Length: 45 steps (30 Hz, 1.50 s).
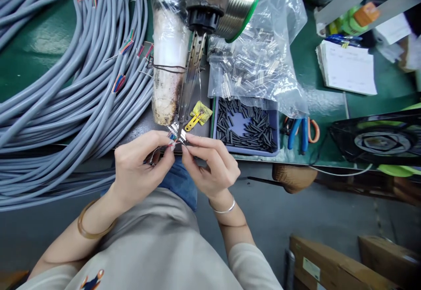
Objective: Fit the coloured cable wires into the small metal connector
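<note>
- Pinching thin coloured wires (pixel 171 140) at the desk (pixel 42 44) edge, the left hand (pixel 140 169) and right hand (pixel 212 165) meet, fingers (pixel 197 143) clamped together on them.
- A soldering iron (pixel 190 75) hangs just above.
- A blue tray (pixel 245 125) of black sleeves sits to the right, grey cables (pixel 82 70) to the left.

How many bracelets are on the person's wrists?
2: a brown bangle on the left wrist and a silver bangle on the right wrist. Sleeves may hide others.

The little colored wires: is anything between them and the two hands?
No. The left hand and right hand already pinch the colored wire ends in their fingers, just under the soldering iron tip. Nothing visible lies between.
</note>
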{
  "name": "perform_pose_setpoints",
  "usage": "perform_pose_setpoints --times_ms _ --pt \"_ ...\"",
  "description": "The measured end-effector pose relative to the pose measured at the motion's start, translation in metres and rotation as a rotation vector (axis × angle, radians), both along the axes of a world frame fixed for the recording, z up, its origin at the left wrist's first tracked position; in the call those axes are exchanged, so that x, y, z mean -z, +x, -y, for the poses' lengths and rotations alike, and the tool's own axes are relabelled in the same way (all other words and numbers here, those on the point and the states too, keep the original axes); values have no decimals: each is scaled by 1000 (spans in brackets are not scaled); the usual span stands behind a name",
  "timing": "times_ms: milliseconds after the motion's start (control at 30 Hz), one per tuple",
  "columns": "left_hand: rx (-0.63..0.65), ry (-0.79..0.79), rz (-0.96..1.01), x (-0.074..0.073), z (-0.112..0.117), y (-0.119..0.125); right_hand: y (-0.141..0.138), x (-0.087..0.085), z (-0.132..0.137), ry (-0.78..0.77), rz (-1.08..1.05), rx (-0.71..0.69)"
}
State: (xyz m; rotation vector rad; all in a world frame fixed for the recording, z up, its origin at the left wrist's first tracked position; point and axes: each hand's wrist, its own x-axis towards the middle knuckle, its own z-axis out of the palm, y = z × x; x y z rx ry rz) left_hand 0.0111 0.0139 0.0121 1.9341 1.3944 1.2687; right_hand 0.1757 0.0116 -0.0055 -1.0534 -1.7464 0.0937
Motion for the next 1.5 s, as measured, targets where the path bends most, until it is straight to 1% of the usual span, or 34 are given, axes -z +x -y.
perform_pose_setpoints --times_ms 200,267,367,467,567,633,700,767,867,933,967,1033,1133,1233,1300,1500 --pt "37 -37 22 6 3 0 3 3 3 22 116 21" --pt "52 -39 18 6 3 -1 4 3 4 20 99 20" --pt "92 8 -8 6 4 -3 4 4 4 -7 27 -1" --pt "85 28 -6 9 6 -5 5 4 4 -83 -28 -34" --pt "39 -109 85 11 10 -7 5 4 6 -146 -35 -67" --pt "34 -220 172 12 11 -6 6 4 8 -155 -29 -92" --pt "30 -283 248 13 12 -5 9 2 10 -142 -21 -103" --pt "9 -296 290 14 12 -5 14 0 12 -111 10 -81" --pt "-21 -281 282 16 12 -5 21 -4 17 -101 167 -33" --pt "-18 -268 262 17 12 -6 23 -5 20 -121 246 -51" --pt "-12 -262 258 18 12 -6 23 -5 22 -125 238 -68" --pt "-2 -250 258 19 13 -6 23 -5 27 -107 135 -96" --pt "7 -248 257 18 13 -5 21 -4 31 -55 -29 -81" --pt "12 -256 259 16 13 -4 16 -4 28 -25 12 -9" --pt "6 -266 273 15 11 -3 11 -3 22 -31 61 11" --pt "-10 -281 303 11 5 -1 -2 4 7 -71 4 -51"
